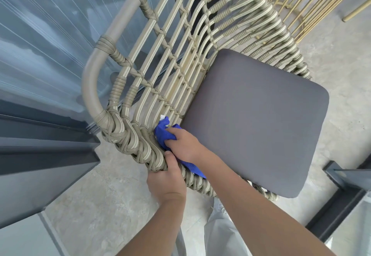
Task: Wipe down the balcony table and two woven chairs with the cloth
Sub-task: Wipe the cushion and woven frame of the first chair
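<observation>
A beige woven chair (160,59) fills the middle of the view, with a dark grey seat cushion (255,121) on it. My right hand (183,145) grips a blue cloth (163,133) and presses it against the woven strands at the seat's near left corner, beside the cushion. A tail of the cloth hangs out under my wrist. My left hand (167,177) grips the braided front rim of the chair just below the cloth.
A glass balcony wall (40,41) with a dark metal frame (46,155) stands close on the left. A gold wire-frame seat (297,4) is behind the chair at the top right. A dark frame with a glass top (345,211) sits at the lower right. The floor is pale stone.
</observation>
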